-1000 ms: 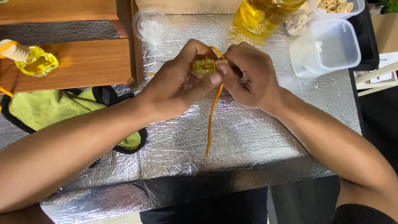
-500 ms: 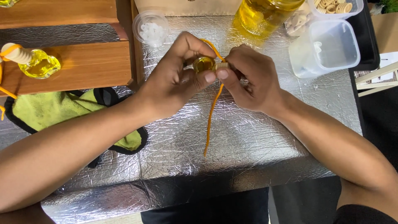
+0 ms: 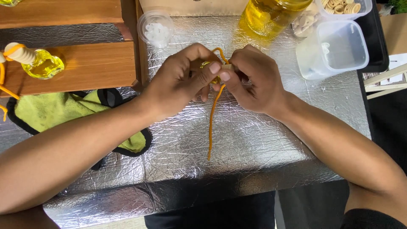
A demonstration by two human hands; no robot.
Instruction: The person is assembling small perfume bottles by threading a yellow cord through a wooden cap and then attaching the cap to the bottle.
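My left hand point(image 3: 182, 80) and my right hand point(image 3: 254, 78) meet over the silver foil-covered table point(image 3: 254, 140). Between their fingertips they pinch a small yellow bottle point(image 3: 206, 65), mostly hidden by the fingers. An orange cord point(image 3: 210, 123) loops above the fingers and hangs down from them onto the foil. My left thumb presses against the right fingertips where the cord is held.
A finished small yellow bottle with a cream cap and orange cord point(image 3: 40, 63) lies on a wooden shelf point(image 3: 85, 68) at left. A green cloth point(image 3: 51, 110) lies below it. Behind stand a round clear cup point(image 3: 156, 29), a large yellow jar point(image 3: 271, 15), and clear plastic tubs point(image 3: 335, 48).
Both hands stayed in place and shifted their fingers slightly around the bottle. The hanging cord swung a little.
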